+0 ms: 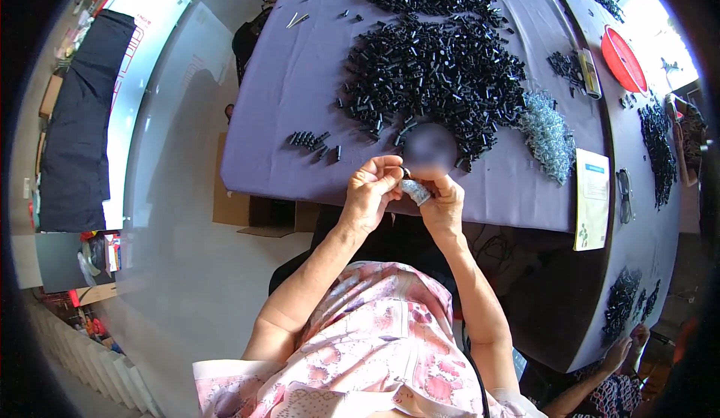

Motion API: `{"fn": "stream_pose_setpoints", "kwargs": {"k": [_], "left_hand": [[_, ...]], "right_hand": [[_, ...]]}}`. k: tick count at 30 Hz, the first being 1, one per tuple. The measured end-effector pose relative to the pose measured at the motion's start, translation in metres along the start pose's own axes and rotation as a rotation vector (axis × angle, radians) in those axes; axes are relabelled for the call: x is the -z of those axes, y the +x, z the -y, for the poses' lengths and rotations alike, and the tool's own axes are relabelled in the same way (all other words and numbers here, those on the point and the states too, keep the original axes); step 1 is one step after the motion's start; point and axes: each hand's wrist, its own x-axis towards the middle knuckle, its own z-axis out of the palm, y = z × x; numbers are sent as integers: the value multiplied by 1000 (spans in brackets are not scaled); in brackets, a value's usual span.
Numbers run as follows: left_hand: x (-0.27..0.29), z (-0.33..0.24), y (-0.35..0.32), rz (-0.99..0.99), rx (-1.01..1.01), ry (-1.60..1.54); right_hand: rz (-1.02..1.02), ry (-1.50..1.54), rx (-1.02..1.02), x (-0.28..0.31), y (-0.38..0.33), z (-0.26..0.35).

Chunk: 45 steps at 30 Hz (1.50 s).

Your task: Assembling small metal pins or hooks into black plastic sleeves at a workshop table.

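Observation:
Near the front edge of the cloth-covered table, my two hands are close together. My left hand pinches a small black piece between thumb and fingertips. My right hand is closed around a silvery, clear clump that looks like the small clear parts on the table. Just beyond my hands spreads a big heap of short black cylinders. A pile of small clear parts borders the heap on the right. To the left lies a short row of black cylinders.
At the right are a yellow-green booklet, eyeglasses and a red basket. More black parts lie on the adjoining table. Another person's hands work at lower right. A cardboard box stands under the table's left corner.

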Motion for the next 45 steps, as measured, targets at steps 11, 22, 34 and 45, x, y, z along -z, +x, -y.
{"fn": "stream_pose_setpoints", "kwargs": {"k": [11, 22, 34, 45], "left_hand": [[3, -8, -1, 113, 60, -39], [6, -7, 2, 153, 148, -56], [2, -14, -3, 195, 103, 121], [-7, -16, -6, 52, 86, 126]], "right_hand": [[282, -70, 75, 12, 22, 7], [301, 291, -107, 8, 17, -10], [324, 462, -198, 13, 16, 12], [129, -371, 100, 62, 7, 33]]}}
